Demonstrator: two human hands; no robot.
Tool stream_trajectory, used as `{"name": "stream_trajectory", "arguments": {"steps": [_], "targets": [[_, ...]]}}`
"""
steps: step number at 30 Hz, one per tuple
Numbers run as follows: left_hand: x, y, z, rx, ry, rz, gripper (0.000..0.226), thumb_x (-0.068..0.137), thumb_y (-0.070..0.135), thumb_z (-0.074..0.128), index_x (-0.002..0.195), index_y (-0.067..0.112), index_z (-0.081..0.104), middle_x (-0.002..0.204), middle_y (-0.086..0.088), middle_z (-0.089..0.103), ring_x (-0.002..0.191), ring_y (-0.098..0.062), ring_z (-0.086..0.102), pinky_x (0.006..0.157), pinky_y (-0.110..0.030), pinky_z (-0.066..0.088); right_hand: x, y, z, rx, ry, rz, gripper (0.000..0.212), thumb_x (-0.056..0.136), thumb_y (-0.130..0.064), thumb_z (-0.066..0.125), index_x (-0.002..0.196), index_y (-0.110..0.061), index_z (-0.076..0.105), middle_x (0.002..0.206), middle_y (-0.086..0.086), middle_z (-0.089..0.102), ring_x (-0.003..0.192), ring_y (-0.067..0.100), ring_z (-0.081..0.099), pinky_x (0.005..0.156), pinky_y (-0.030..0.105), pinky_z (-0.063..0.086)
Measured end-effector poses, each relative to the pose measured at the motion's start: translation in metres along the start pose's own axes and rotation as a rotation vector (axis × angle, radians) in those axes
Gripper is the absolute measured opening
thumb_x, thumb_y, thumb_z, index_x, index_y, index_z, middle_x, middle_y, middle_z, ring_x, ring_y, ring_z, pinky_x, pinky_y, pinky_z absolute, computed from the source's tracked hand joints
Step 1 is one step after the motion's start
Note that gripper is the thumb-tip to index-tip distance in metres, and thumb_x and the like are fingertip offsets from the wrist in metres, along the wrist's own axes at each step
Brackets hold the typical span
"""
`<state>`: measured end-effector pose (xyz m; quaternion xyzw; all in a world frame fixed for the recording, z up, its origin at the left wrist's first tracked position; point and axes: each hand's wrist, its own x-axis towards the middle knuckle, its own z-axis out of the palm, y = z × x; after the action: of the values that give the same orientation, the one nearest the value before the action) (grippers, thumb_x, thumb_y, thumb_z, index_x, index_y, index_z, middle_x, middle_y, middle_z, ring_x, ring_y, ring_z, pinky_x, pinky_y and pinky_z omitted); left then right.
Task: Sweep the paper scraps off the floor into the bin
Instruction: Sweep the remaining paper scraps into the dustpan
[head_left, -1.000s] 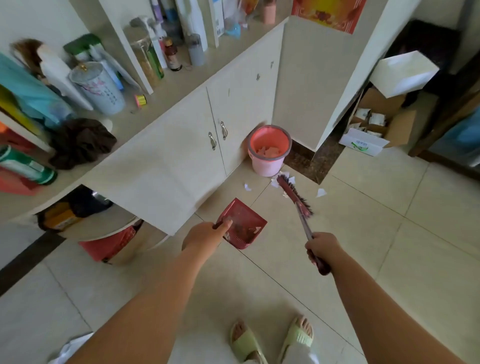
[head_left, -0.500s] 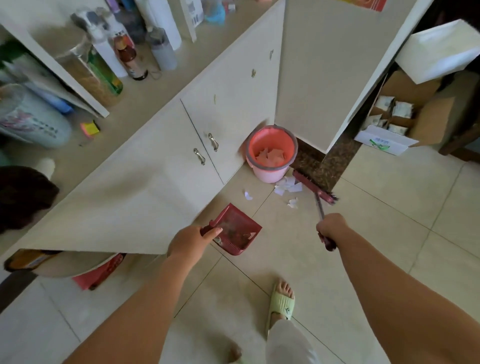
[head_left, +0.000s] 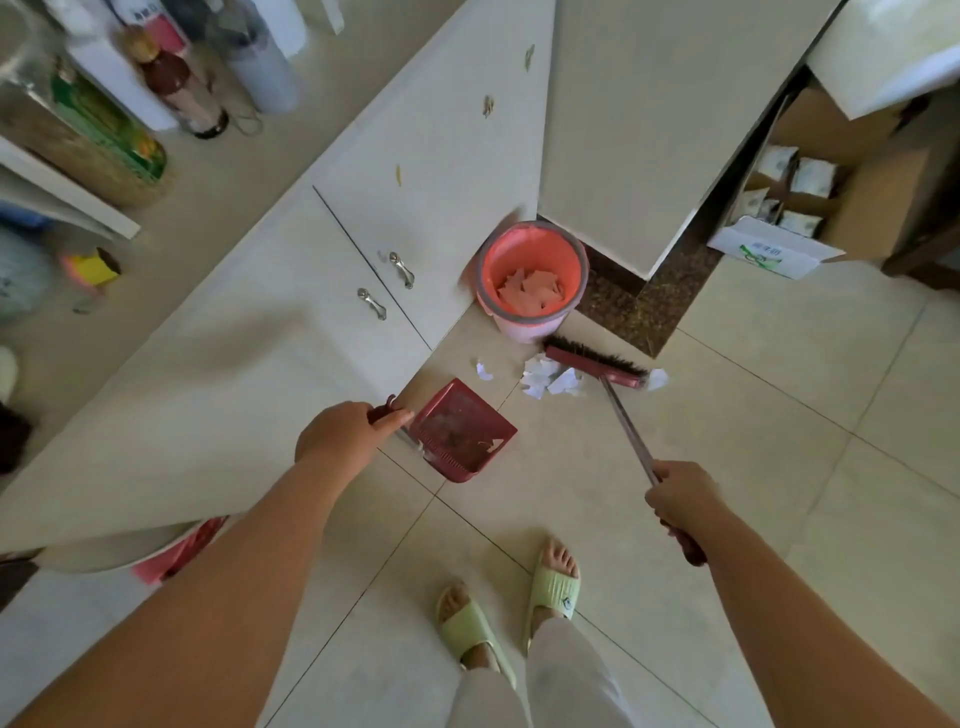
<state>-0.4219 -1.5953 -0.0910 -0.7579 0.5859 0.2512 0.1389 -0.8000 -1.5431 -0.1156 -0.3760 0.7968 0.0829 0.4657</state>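
My left hand (head_left: 343, 436) is wrapped around the handle of the dark red plastic dustpan (head_left: 462, 431), which sits tilted on the pale tiled floor (head_left: 779, 415) by the white cabinet (head_left: 291, 322). My right hand (head_left: 680, 501) is clenched on the long-handled red brush (head_left: 597, 364), its bristle head touching the crumpled white paper scraps (head_left: 548, 379) just in front of the pink round bin (head_left: 532, 283). One scrap lies apart, nearer the cabinet.
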Motion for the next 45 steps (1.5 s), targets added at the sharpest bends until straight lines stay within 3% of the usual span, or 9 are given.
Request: {"name": "stream_trajectory", "arguments": {"steps": [6,10,14,21,26,30,35,41,45], "targets": [[0.02,-0.005,-0.008,0.008,-0.005,0.003,0.065,0.089,0.072,0.039,0.063,0.013,0.05,0.057,-0.003,0.053,0.058,-0.023,0.054,0.053,-0.029,0.033,0.007,0.043,-0.021,0.319,0.107,0.075,0.046,0.082,0.01,0.05,0.123,-0.007,0.062,0.068,0.016,0.055,0.053,0.025,0.048,0.048,0.029,0.042],[0.024,-0.011,-0.001,0.053,0.008,0.026,0.065,0.09,0.07,0.036,0.066,0.013,0.054,0.057,-0.003,0.054,0.056,-0.022,0.054,0.051,-0.028,0.033,0.05,0.025,-0.014,0.453,0.111,0.184,0.01,0.087,0.01,0.046,0.089,0.007,0.055,0.052,0.012,0.045,0.037,0.02,0.042,0.041,0.025,0.033],[0.021,-0.017,0.01,0.084,0.021,0.033,0.064,0.091,0.07,0.034,0.07,0.014,0.058,0.058,-0.002,0.055,0.059,-0.022,0.055,0.052,-0.028,0.034,0.065,-0.01,0.013,0.538,0.012,0.232,0.025,0.096,0.002,0.038,0.072,-0.006,0.039,0.027,0.004,0.036,0.016,0.012,0.031,0.028,0.01,0.023],[0.019,-0.032,0.014,0.087,0.032,0.011,0.067,0.091,0.071,0.032,0.081,0.014,0.064,0.066,-0.003,0.062,0.064,-0.022,0.059,0.054,-0.027,0.038,0.034,-0.049,0.073,0.492,-0.123,0.172,0.017,0.086,0.009,0.041,0.077,-0.001,0.052,0.047,0.011,0.047,0.035,0.019,0.043,0.039,0.025,0.034],[0.015,-0.036,0.018,0.058,0.014,-0.004,0.068,0.09,0.073,0.03,0.076,0.014,0.061,0.066,-0.003,0.062,0.064,-0.023,0.061,0.053,-0.028,0.039,-0.002,-0.06,0.092,0.49,-0.227,0.096,0.021,0.083,0.015,0.04,0.075,0.002,0.055,0.05,0.009,0.042,0.038,0.018,0.039,0.037,0.022,0.033],[0.01,-0.045,0.018,0.021,-0.003,-0.02,0.066,0.09,0.073,0.031,0.073,0.015,0.057,0.063,-0.002,0.059,0.061,-0.022,0.059,0.053,-0.028,0.037,-0.03,-0.059,0.076,0.466,-0.309,0.044,0.026,0.086,0.013,0.048,0.106,0.003,0.062,0.063,0.016,0.047,0.04,0.018,0.04,0.038,0.021,0.033],[-0.001,-0.057,0.025,-0.025,0.001,-0.017,0.065,0.09,0.072,0.031,0.072,0.015,0.055,0.062,-0.001,0.056,0.063,-0.024,0.058,0.053,-0.028,0.036,-0.049,-0.059,0.055,0.404,-0.335,-0.009,0.049,0.088,0.008,0.052,0.135,-0.006,0.052,0.063,0.015,0.052,0.038,0.016,0.043,0.036,0.02,0.036],[-0.012,-0.074,0.028,-0.062,0.035,-0.06,0.066,0.091,0.071,0.03,0.067,0.015,0.055,0.061,-0.002,0.057,0.058,-0.022,0.056,0.049,-0.027,0.035,-0.016,-0.103,0.074,0.159,-0.185,-0.119,0.037,0.085,0.01,0.048,0.118,0.003,0.062,0.061,0.015,0.053,0.046,0.022,0.048,0.043,0.025,0.04],[-0.016,-0.081,0.032,-0.097,0.057,-0.095,0.066,0.091,0.071,0.031,0.068,0.015,0.056,0.061,-0.002,0.057,0.056,-0.021,0.055,0.047,-0.027,0.032,0.002,-0.132,0.103,0.038,-0.187,-0.086,0.027,0.087,0.004,0.043,0.109,0.009,0.059,0.064,0.015,0.053,0.043,0.021,0.046,0.04,0.023,0.041]]}}
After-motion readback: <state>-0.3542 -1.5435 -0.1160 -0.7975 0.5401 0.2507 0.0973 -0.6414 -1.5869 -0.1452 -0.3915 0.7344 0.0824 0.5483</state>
